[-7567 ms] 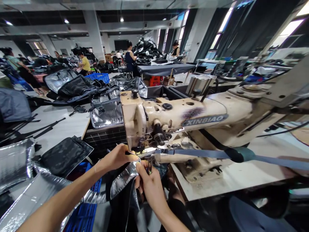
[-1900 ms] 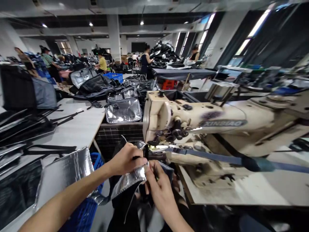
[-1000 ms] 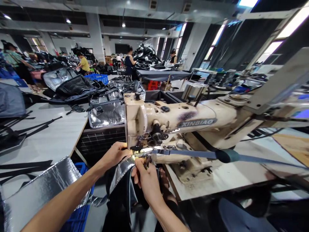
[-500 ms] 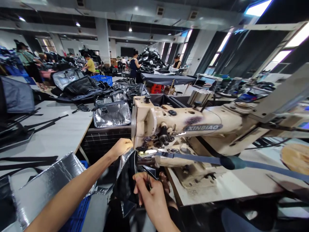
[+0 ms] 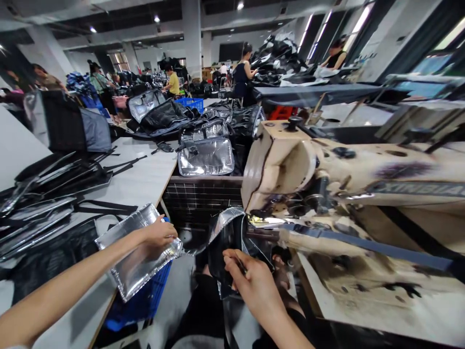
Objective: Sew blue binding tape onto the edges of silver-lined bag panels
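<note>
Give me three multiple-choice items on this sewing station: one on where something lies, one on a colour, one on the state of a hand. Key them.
1. Where is the silver foil panel?
A. On the sewing machine bed
B. In the person's left hand
C. On the floor

2. What colour is the plastic crate below that panel?
A. Red
B. Green
C. Blue

3. How is the person's right hand set?
A. Curled against black fabric
B. Flat on the sewing machine bed
C. Gripping the plastic crate's rim

Key:
1. B, the left hand holds the panel by its edge.
2. C, blue shows beneath the panel.
3. A, the hand curls against the black fabric, away from the crate.
</note>
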